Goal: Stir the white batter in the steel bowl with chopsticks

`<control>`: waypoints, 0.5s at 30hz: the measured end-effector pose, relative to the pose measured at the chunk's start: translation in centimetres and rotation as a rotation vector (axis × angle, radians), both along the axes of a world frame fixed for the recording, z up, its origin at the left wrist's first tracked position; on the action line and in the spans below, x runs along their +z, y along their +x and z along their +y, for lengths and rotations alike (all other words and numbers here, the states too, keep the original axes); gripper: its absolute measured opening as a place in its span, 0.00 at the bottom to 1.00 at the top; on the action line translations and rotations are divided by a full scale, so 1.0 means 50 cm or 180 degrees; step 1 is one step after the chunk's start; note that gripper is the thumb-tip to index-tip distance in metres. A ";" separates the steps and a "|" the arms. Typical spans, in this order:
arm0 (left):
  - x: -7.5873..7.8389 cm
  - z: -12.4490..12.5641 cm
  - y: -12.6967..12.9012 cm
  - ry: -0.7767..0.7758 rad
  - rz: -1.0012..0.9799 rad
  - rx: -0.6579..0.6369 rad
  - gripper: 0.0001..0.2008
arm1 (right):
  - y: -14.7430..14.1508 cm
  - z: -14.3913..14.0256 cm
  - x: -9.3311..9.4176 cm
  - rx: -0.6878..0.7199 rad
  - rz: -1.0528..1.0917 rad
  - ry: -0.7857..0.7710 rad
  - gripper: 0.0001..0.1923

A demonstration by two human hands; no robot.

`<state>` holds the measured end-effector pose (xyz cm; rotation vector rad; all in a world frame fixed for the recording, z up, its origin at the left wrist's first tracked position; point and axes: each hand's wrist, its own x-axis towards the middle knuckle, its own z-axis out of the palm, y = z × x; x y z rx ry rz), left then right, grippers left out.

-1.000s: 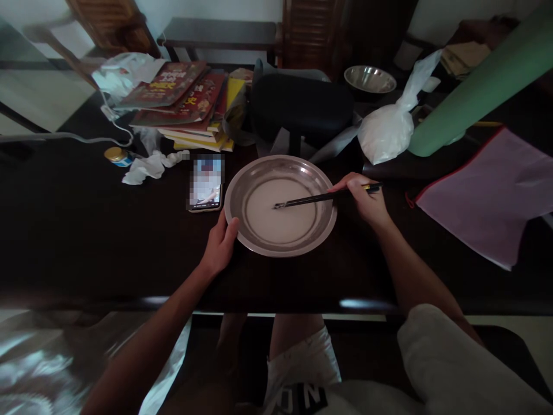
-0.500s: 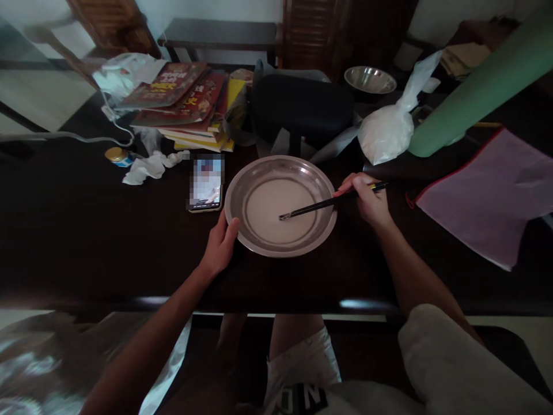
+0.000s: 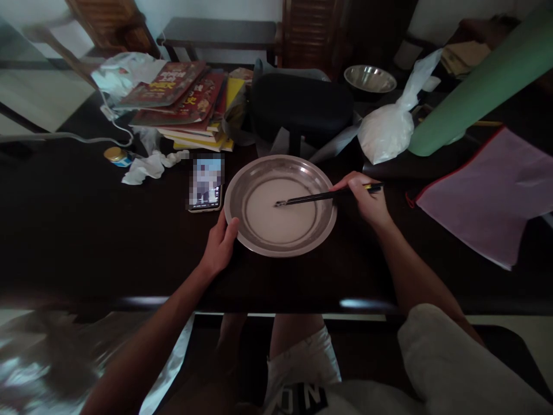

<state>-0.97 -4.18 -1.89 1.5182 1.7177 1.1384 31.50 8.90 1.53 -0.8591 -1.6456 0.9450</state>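
A round steel basin (image 3: 242, 233) with a wide rim stands on the dark table in front of me. Whitish, cloudy liquid (image 3: 276, 222) covers its bottom. My left hand (image 3: 220, 245) grips the basin's left rim, thumb on top and fingers hidden beneath the edge. Over the right rim, my right hand (image 3: 366, 199) is closed around a pair of black chopsticks (image 3: 313, 196). They slant down to the left, and their tips are at the liquid near the basin's middle.
Left of the basin lies a phone (image 3: 206, 183), with crumpled tissue (image 3: 149, 168) and a small jar (image 3: 117, 156) beyond. Books (image 3: 185, 95), a black case (image 3: 302, 106), a tied bag of white stuff (image 3: 386, 132), a green roll (image 3: 470, 95) and a pinkish mesh bag (image 3: 488, 196) surround it.
The chopstick tips have shifted slightly left and away from me across the liquid, and the chopsticks lie flatter. My right hand turned a little with them; my left hand and the basin stayed put.
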 end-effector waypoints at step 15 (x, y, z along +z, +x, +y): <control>-0.001 -0.002 0.000 -0.0001 -0.0017 -0.0027 0.41 | 0.002 0.001 -0.003 -0.0011 0.0139 -0.0144 0.22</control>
